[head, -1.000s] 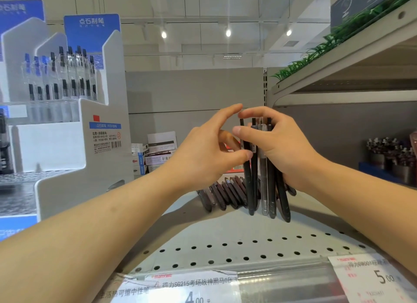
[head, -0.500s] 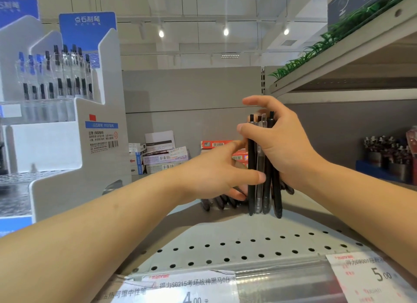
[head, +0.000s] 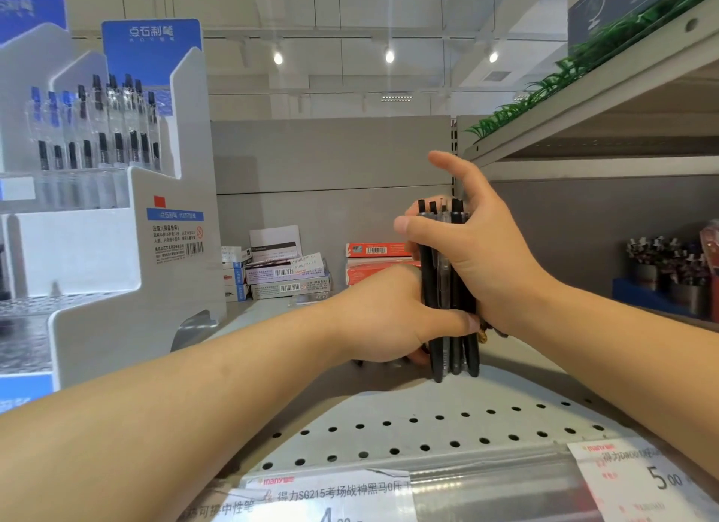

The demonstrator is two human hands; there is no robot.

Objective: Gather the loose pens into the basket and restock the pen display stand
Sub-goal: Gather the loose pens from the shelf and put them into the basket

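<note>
- Right hand [head: 482, 257] at centre frame, gripping an upright bundle of pens [head: 447, 288], thumb wrapped across the front, index finger raised free toward 12 o'clock.
- Left hand [head: 385, 315] now lower than a second ago, down at the bundle's foot toward 9 o'clock, thumb pressed against the lower barrels; its other fingers hidden behind, so cannot tell what they hold.
- Loose pens seen earlier lying on the shelf [head: 389, 432] now hidden by that hand — probably being scooped into the bundle.
- Pen display stand [head: 128, 249] at 9 o'clock, well apart, partly stocked.
- No basket in view; gathering likely near its end, restocking not begun.
</note>
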